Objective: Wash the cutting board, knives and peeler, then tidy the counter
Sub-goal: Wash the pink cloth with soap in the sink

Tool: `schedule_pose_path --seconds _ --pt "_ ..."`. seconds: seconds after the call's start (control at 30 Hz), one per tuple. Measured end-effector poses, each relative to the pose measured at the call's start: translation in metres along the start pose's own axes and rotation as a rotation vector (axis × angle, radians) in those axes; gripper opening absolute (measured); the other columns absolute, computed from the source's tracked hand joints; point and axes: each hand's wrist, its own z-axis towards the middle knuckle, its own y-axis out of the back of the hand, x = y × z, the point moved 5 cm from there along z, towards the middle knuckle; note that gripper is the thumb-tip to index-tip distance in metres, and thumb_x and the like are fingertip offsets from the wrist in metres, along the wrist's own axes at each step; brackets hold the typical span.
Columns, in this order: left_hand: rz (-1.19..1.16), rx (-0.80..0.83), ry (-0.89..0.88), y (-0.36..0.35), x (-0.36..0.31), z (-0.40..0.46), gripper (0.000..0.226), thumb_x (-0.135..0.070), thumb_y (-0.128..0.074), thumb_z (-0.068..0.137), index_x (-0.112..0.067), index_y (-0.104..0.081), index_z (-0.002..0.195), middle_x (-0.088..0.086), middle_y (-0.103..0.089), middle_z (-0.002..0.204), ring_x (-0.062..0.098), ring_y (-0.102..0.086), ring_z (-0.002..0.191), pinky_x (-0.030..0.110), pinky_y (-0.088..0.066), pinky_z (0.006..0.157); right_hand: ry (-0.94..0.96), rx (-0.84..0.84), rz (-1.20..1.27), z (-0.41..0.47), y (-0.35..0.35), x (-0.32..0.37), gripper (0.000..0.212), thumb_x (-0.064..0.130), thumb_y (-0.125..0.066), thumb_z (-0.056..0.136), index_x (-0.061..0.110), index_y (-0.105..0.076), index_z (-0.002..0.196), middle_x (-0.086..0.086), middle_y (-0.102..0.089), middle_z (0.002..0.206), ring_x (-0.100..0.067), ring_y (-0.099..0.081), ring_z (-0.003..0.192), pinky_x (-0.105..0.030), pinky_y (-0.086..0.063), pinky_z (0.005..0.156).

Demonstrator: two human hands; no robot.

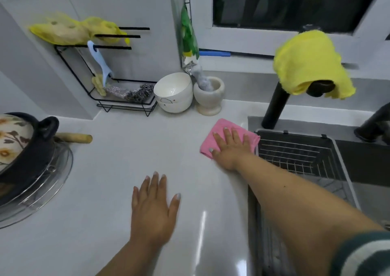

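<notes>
Wide white desk (126, 149) fills the view, the wire basket (295, 155) sits in the sink at its right edge, and the right hand (229, 149) presses the pink cloth (217, 128) flat just beside that edge, grip spread. Left hand (153, 208) lies flat on the desk, fingers straight, holding nothing. Best wiped with even pressure in overlapping strokes toward the sink.

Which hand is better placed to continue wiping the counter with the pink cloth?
The right hand: it already presses flat on the pink cloth beside the sink basket. The left hand lies bare on the counter.
</notes>
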Motion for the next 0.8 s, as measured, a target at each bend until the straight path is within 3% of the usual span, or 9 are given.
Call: schedule_pose_path --seconds 0.2,0.4,0.5,0.67,0.8 --pt "0.038 0.038 -0.004 -0.005 0.003 0.006 0.075 -0.063 -0.014 0.093 -0.017 -0.041 0.145 0.004 -0.035 0.153 0.025 -0.027 0.144 0.047 -0.012 0.115 0.012 -0.046 -0.003 0.052 0.008 0.032 0.065 0.055 -0.016 0.096 0.031 0.010 0.151 -0.006 0.022 0.157 -0.031 0.021 0.144 -0.056 0.012 0.114" --pt "-0.010 -0.032 -0.007 -0.001 0.005 0.010 0.078 -0.064 -0.014 0.092 -0.012 -0.029 0.149 0.004 -0.031 0.155 0.019 -0.022 0.145 0.042 -0.010 0.117 0.328 -0.041 -0.019 0.050 -0.001 0.114 0.058 0.051 -0.016 0.098 0.036 -0.001 0.152 -0.001 0.014 0.160 -0.024 0.017 0.146 -0.051 0.011 0.116" --pt "-0.165 -0.143 0.085 0.006 0.013 0.006 0.077 -0.058 -0.028 0.091 -0.004 -0.033 0.146 0.013 -0.031 0.153 0.024 -0.026 0.143 0.035 -0.013 0.118 0.492 -0.011 -0.026 0.012 -0.016 0.130 0.054 0.049 -0.017 0.100 0.038 -0.006 0.151 0.002 0.011 0.160 -0.020 0.016 0.146 -0.046 0.014 0.116" --pt "-0.344 -0.315 0.187 0.021 0.020 -0.008 0.067 -0.044 -0.036 0.089 0.003 -0.045 0.136 0.021 -0.040 0.146 0.032 -0.036 0.136 0.037 -0.025 0.113 0.648 0.021 -0.148 -0.070 -0.037 0.090 0.058 0.055 -0.015 0.094 0.042 -0.002 0.150 0.007 0.015 0.158 -0.016 0.019 0.145 -0.041 0.016 0.114" --pt "-0.351 -0.327 0.252 0.030 0.044 -0.034 0.066 -0.045 -0.032 0.088 0.001 -0.049 0.132 0.020 -0.041 0.145 0.033 -0.034 0.136 0.043 -0.027 0.114 0.468 0.022 -0.198 -0.072 -0.017 0.020 0.060 0.057 -0.012 0.094 0.040 0.004 0.149 0.008 0.013 0.157 -0.017 0.012 0.146 -0.041 0.005 0.118"
